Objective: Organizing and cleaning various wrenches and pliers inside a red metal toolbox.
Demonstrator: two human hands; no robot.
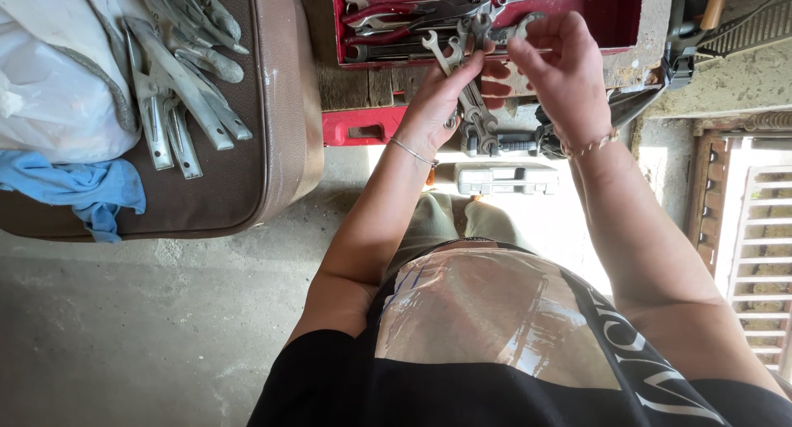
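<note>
Single head-worn view, looking steeply down the person's own front onto the concrete floor (124,328). Close range: forearms fill the centre, a red toolbox (627,14) at the top edge, a brown case (280,105) upper left.

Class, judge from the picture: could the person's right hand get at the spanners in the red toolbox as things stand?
Probably yes: the right hand hovers at the open red toolbox, its spanners lie uncovered, and nothing stands between.

Sunlit concrete floor (148,328), brown case (272,105), slatted wooden shutter (763,254).
</note>
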